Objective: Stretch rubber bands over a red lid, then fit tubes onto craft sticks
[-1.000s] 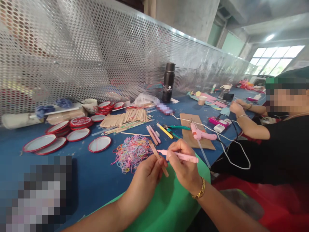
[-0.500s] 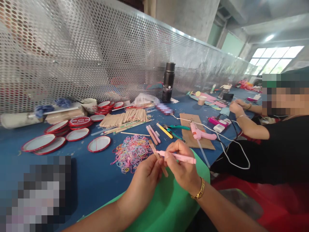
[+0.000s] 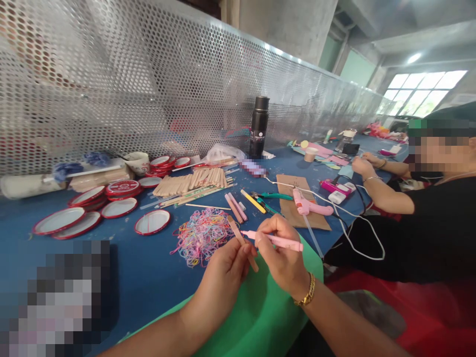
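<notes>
Between the thumb and fingers of my left hand [image 3: 228, 265] is a flat wooden craft stick [image 3: 235, 230], tilted with its upper end away from me. My right hand [image 3: 280, 253] grips a pink marker [image 3: 278, 241], its tip pointing left at the stick's edge; whether it touches I cannot tell. Both hands are above a green sheet [image 3: 260, 317]. Just beyond my left hand lies a tangled heap of coloured rubber bands [image 3: 204, 235]. Pink and brown markers [image 3: 237, 207] and a yellow marker [image 3: 253, 201] lie behind the hands.
Red-rimmed lids [image 3: 152, 222] and a pile of craft sticks [image 3: 193, 182] lie on the left. A pink glue gun [image 3: 308, 204] rests on cardboard [image 3: 290, 186], beside green-handled pliers [image 3: 273, 198]. A black bottle [image 3: 259, 128] stands by the perforated screen. At right sits a co-worker [image 3: 439, 218].
The marker's tip has shifted slightly, toward the stick's right edge. My left hand and the stick stay nearly still. The co-worker's head has moved a little to the right.
</notes>
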Motion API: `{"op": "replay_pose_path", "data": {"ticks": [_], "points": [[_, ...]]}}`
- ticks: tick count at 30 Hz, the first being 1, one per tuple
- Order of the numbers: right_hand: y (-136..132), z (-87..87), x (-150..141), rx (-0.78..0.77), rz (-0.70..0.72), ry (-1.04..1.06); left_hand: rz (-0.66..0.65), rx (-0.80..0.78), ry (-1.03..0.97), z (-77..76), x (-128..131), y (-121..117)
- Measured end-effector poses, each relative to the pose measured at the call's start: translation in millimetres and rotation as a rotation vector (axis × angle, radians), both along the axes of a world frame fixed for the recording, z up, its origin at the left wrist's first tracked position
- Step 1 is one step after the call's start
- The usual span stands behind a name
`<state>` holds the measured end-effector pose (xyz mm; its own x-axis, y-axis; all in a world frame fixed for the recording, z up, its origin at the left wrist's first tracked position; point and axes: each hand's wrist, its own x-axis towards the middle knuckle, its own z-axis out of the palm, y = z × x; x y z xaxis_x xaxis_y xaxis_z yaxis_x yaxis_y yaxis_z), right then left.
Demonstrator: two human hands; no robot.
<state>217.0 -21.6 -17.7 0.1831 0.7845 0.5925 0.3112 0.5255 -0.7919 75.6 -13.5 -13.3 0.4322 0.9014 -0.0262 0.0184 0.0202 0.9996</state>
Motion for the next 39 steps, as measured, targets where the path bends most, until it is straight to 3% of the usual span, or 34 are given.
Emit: {"op": "replay_pose_path", "data": {"ticks": [9, 16, 23, 39], "points": [[-2.2, 0.0, -0.5, -0.009, 0.053, -0.007, -0.028, 0.059, 0.030, 3.4, -1.3, -0.6], [0.7, -1.0, -0.1, 0.007, -0.010, 0.037, -0.003, 0.061, 0.023, -0.2, -0.7, -1.5], [-1.0, -2.3, -0.7, -0.020, 0.057, 0.011, -0.038, 0.103, 0.029, -0.2, -2.1, -0.9], [1.9, -1.9, 0.0, 0.007, 0.010, 0.025, -0.014, 0.114, 0.060, -1.1, -1.7, 0.5]]}}
